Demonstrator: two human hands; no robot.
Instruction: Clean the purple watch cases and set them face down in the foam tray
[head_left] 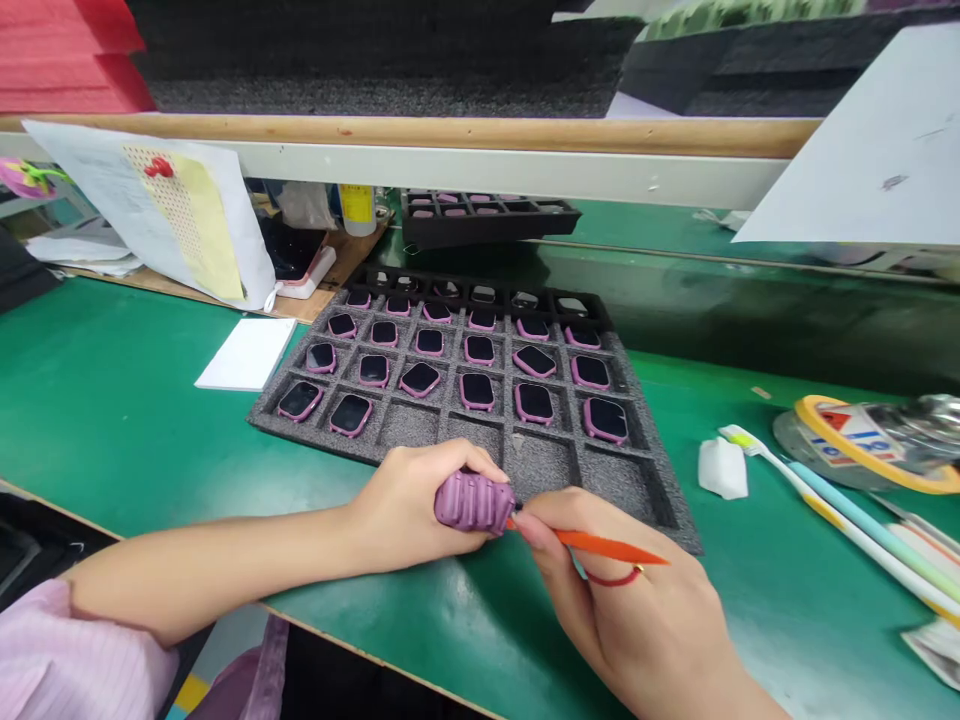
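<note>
head view: left hand (pixel 401 505) grips purple case (pixel 474 502), right (pixel 622 600) pinches orange pick (pixel 607 546), tip hidden.

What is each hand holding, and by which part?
Left hand: a ribbed purple device, gripped around its body. Right hand: an orange pick, pinched near its tip.

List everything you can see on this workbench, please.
Green bench: one, green, beneath everything.
Foam tray: one, dark grey, mid-bench.
Pink-framed watch bodies: about two dozen, pink and black, in the foam tray.
Black tray: one, black, behind the rail.
Toothbrush: one, white and yellow, right of the foam tray.
Wipe: one, white, beside the toothbrush.
Ribbed case: one, purple, in the left hand.
Orange pick: one, orange, in the right hand.
Left hand: one, gripping.
Right hand: one, gripping.
</note>
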